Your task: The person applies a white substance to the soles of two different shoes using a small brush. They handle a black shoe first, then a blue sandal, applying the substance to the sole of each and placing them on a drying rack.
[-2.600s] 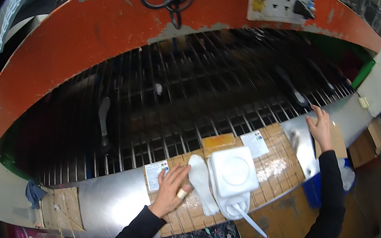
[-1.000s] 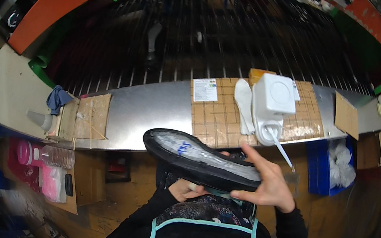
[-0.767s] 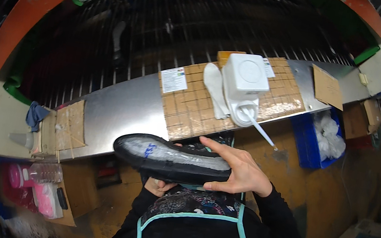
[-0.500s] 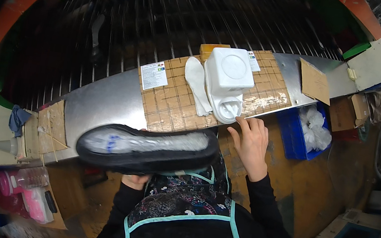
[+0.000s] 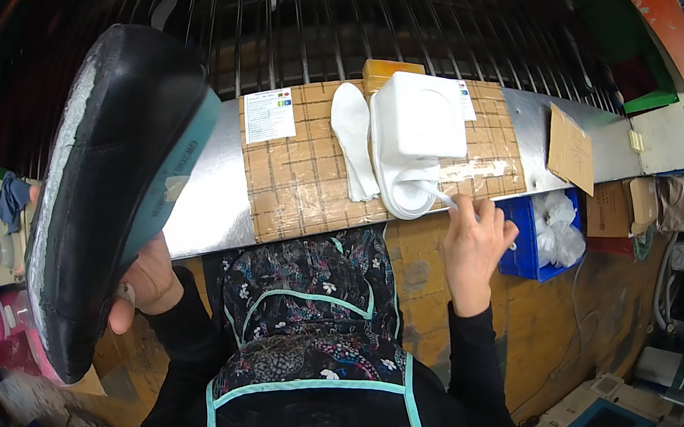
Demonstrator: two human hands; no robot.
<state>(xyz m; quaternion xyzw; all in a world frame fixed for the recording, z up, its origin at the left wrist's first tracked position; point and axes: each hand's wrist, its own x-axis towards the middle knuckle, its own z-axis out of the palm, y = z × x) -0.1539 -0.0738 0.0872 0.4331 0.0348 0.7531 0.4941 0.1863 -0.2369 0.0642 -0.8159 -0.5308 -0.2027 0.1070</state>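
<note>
My left hand (image 5: pixel 148 279) grips a black shoe upper (image 5: pixel 111 177) stretched over a teal last (image 5: pixel 174 173). The upper is raised at the left, tilted nearly upright, with its whitish underside edge facing left; some of my fingers are hidden behind it. At the bench's front edge, my right hand (image 5: pixel 477 244) is closed on a thin white stick (image 5: pixel 444 198), like a brush handle. Its far end lies in the round cup (image 5: pixel 406 201) at the front of a white plastic dispenser (image 5: pixel 426 119). A white sole-shaped piece (image 5: pixel 351 126) lies left of the dispenser.
Taped cardboard (image 5: pixel 302 180) covers part of the metal bench (image 5: pixel 205 201). Beyond runs a rack of metal bars (image 5: pixel 319 22). A yellow block (image 5: pixel 391 74) sits behind the dispenser. A blue bin (image 5: pixel 524 251) with plastic bags stands right; a cardboard piece (image 5: pixel 569 147) lies above it.
The shoe upper has swung up and left, from lying flat with its underside up to nearly upright. My right hand has closed on the white stick and shifted slightly right.
</note>
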